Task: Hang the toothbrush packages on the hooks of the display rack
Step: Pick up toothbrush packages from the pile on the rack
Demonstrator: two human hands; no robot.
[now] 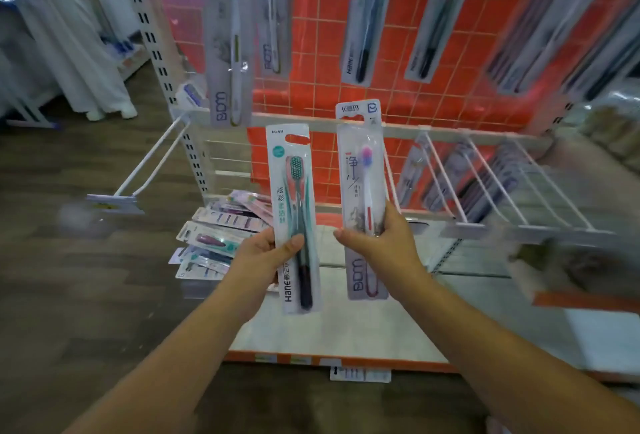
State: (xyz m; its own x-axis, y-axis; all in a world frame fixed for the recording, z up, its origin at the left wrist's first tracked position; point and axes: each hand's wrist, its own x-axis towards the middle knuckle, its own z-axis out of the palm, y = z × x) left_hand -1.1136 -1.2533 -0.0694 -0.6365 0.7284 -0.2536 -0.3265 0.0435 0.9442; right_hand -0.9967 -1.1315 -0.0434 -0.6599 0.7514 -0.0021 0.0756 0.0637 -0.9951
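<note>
Left hand (266, 253) grips one Hane package (294, 222); right hand (377, 243) grips one BDM package (363, 170).

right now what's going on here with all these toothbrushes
A person is stocking a display rack and holds one toothbrush pack upright in each hand. The left hand grips a green Hane pack; the right hand grips a pink BDM pack. Neither is on a hook yet. Other packs already hang above, and a pile of packs waits on the low shelf.
</note>
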